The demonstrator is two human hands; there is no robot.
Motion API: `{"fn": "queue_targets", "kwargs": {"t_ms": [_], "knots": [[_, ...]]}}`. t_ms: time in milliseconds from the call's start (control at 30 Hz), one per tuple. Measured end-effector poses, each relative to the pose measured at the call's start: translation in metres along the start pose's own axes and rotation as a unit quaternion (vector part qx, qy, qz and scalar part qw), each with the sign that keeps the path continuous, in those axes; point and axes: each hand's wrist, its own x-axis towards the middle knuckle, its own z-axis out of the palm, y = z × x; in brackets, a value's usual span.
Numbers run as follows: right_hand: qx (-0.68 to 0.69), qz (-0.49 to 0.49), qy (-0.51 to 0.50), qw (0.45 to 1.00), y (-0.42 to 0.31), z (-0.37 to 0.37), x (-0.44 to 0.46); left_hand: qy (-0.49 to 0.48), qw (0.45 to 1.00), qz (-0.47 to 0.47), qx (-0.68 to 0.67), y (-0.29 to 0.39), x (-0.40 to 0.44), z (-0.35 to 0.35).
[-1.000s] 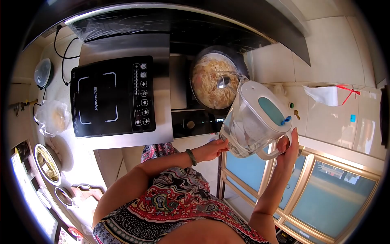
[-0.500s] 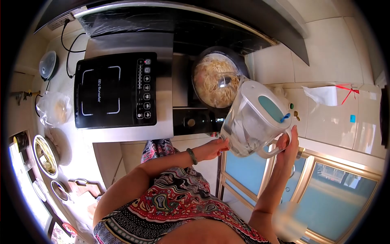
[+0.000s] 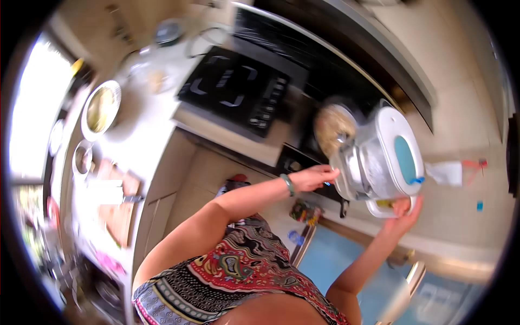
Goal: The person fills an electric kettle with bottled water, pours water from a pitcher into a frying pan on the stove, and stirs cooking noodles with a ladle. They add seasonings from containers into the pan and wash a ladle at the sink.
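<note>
A clear water pitcher [image 3: 363, 165] with a white and teal lid [image 3: 403, 151] is held between my two hands. My right hand [image 3: 405, 214] grips its handle. At the pitcher's base, the fingers of my left hand [image 3: 314, 177] press against the clear wall; a dark bracelet circles that wrist. Just beyond the pitcher, a dark pan of noodles [image 3: 331, 127] sits on the stove, partly hidden and blurred. No stream of water from the pitcher can be made out.
A black induction cooker [image 3: 233, 89] stands left of the pan. On the left counter are a bowl of food [image 3: 101, 110], a smaller bowl [image 3: 83, 158], a cutting board [image 3: 122, 214] with a knife, and a plastic bag [image 3: 143, 67]. Cabinets with blue panels [image 3: 330, 254] are below right.
The view has swung towards the left counter, bringing the cutting board and sink area in. The pitcher has turned more upright relative to my hands and shifted right of the pan.
</note>
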Motion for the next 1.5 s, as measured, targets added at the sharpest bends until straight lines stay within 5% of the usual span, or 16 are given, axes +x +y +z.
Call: {"fn": "queue_targets", "kwargs": {"t_ms": [367,733,833,967,1033,1100,1133,1167,1233,1267,1500], "knots": [[0.048,0.079,-0.318,0.944,0.014,0.138,-0.123,0.267,0.946,0.183,-0.005,-0.050,-0.252,-0.019],[0.122,0.162,-0.637,0.743,0.063,0.360,-0.357,0.506,0.784,0.344,-0.104,-0.107,-0.526,-0.099],[0.119,0.222,-0.643,0.723,0.080,0.431,-0.444,0.504,0.748,0.390,-0.183,-0.113,-0.612,-0.127],[0.133,0.236,-0.734,0.623,0.105,0.527,-0.554,0.510,0.716,0.447,-0.166,-0.117,-0.725,-0.181],[0.116,0.309,-0.694,0.640,0.114,0.571,-0.613,0.525,0.692,0.471,-0.152,-0.121,-0.771,-0.213],[0.152,0.276,-0.776,0.546,0.123,0.616,-0.652,0.525,0.677,0.500,-0.128,-0.114,-0.814,-0.239],[0.125,0.298,-0.736,0.596,0.132,0.637,-0.679,0.527,0.675,0.501,-0.128,-0.111,-0.834,-0.251],[0.146,0.260,-0.809,0.506,0.127,0.658,-0.696,0.530,0.656,0.526,-0.111,-0.106,-0.854,-0.262],[0.146,0.247,-0.824,0.489,0.129,0.695,-0.737,0.534,0.634,0.550,-0.097,-0.102,-0.887,-0.283],[0.176,0.211,-0.861,0.429,0.137,0.717,-0.752,0.544,0.621,0.555,-0.102,-0.102,-0.904,-0.297],[0.179,0.180,-0.890,0.377,0.155,0.807,-0.840,0.579,0.576,0.568,-0.102,-0.092,-0.983,-0.359]]}}
